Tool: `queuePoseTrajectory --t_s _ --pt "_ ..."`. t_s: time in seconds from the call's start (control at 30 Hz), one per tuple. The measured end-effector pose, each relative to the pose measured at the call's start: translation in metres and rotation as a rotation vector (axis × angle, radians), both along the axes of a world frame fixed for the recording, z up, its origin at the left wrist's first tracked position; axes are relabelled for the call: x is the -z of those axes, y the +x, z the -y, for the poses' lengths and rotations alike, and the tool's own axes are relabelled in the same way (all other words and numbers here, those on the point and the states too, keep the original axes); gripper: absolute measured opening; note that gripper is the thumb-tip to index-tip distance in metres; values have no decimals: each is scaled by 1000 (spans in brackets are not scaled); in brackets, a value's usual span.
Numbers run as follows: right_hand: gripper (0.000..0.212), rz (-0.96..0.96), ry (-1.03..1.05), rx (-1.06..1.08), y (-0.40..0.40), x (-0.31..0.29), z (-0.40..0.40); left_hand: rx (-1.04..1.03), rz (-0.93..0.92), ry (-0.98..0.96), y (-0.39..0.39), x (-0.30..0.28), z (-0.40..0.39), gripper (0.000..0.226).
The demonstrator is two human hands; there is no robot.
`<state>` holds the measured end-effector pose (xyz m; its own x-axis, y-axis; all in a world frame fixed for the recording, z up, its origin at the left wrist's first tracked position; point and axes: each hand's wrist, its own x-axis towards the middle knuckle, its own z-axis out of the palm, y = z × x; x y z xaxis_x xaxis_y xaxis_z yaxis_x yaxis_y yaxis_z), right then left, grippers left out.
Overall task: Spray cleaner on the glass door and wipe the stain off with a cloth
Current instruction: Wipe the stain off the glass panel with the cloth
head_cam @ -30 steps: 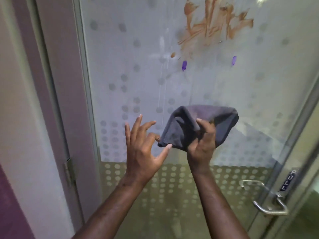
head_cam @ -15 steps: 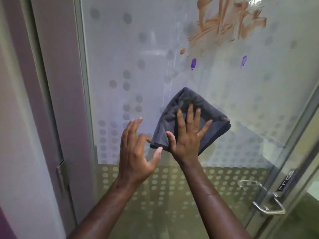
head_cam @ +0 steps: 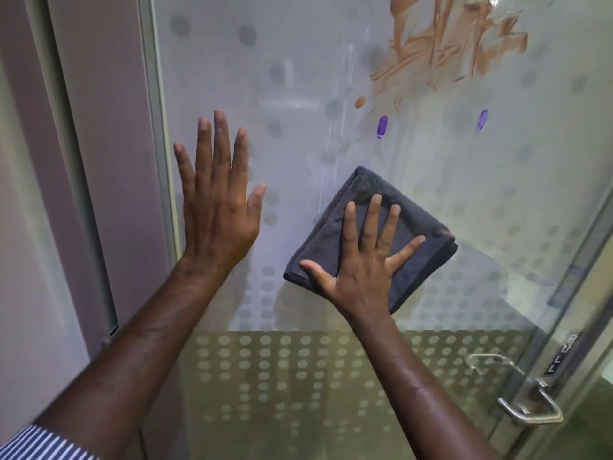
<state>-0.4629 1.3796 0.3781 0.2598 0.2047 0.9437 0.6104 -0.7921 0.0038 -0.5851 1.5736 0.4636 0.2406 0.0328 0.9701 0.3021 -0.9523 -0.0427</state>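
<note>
At the far left stood a pale wall (head_cam: 23,227) and the door frame (head_cam: 99,127). A striped sleeve (head_cam: 39,443) showed at the bottom corner. The left hand (head_cam: 217,207) was raised flat before the left edge of the glass door (head_cam: 292,61), fingers straight and spread, thumb out, holding nothing; whether the palm touched the glass could not be told. The door was frosted with rows of grey dots. Thin wet streaks (head_cam: 326,154) ran down the glass between the two hands. Right of them, the folded dark grey cloth (head_cam: 428,247) lay against the glass at mid-height, pressed there by the right hand (head_cam: 361,260), fingers straight and splayed wide over it. Above and to the right, well apart from the cloth, the brown stain (head_cam: 444,44) smeared the upper glass, with two small purple marks (head_cam: 382,126) just below it. At the lower right sat the metal handle (head_cam: 527,400), with a small dark label (head_cam: 562,353) above it.
</note>
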Motion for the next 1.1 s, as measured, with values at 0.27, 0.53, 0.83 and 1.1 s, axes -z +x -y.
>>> queuePoseTrajectory --t_s 0.27,0.53,0.83,1.1 --pt "67 -66 36 -18 -24 17 -33 -47 -41 77 10 9 -10 89" --pt "65 184 -169 -134 -22 -8 -38 -25 -49 116 9 11 -15 94" --pt "72 -168 485 -26 41 -20 58 -64 -78 155 -2 11 -26 80" --pt "63 156 -102 -177 -33 -14 -54 50 -104 145 -5 11 -25 105"
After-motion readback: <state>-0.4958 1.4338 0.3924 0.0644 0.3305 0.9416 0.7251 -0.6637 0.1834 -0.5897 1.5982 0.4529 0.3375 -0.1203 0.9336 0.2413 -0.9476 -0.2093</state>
